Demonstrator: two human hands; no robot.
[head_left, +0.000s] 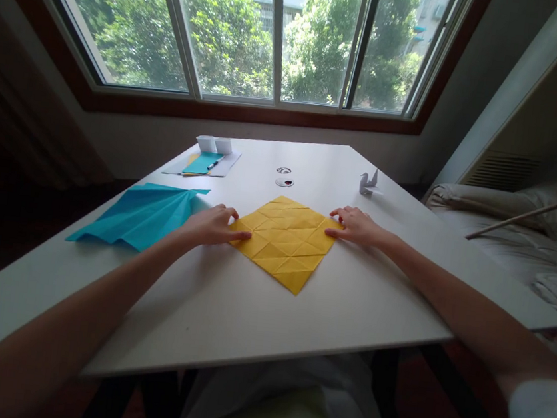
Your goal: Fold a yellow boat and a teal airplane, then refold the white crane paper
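Creased square yellow paper sheet (pixel 285 240): lying on white tabletop (pixel 245 326), centre | Left hand (pixel 209 224): touching its left corner | Right hand (pixel 355 226): touching its right corner | Hands apart; pinch or mere contact, cannot tell | Creased blue paper sheet (pixel 139 217): left | Grey folded-paper bird (pixel 368 184): far right

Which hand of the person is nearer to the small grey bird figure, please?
Right. The right hand is just on the near side of the bird figure, at the yellow paper's right corner; the left hand is farther off to the left, at the opposite corner.
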